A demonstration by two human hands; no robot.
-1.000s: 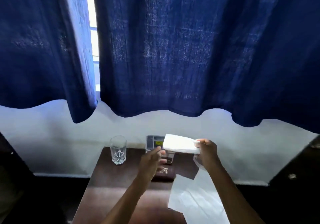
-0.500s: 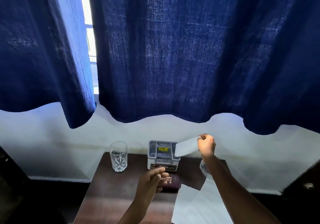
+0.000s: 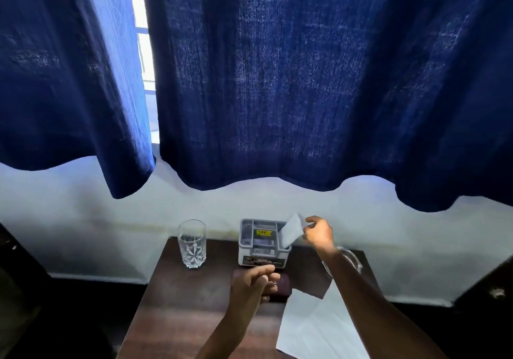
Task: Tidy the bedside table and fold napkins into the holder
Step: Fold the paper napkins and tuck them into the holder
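Observation:
A grey plastic holder (image 3: 249,243) with compartments stands at the back of the dark wooden bedside table (image 3: 177,297). A folded white napkin (image 3: 291,231) stands tilted in the holder's right compartment. My right hand (image 3: 317,232) pinches the napkin's upper right edge. My left hand (image 3: 254,283) hovers over the table in front of the holder, fingers loosely curled, holding nothing. Unfolded white napkins (image 3: 313,328) lie at the table's right front.
A clear cut-glass tumbler (image 3: 192,243) stands left of the holder. A small dark maroon book or case (image 3: 281,286) lies in front of the holder, partly under my left hand. A glass dish (image 3: 351,258) sits at the right, behind my right forearm. Blue curtains (image 3: 277,81) hang above.
My right hand carried the folded napkin down and tipped it into the holder's right compartment. My left hand let go of it and drew back toward me.

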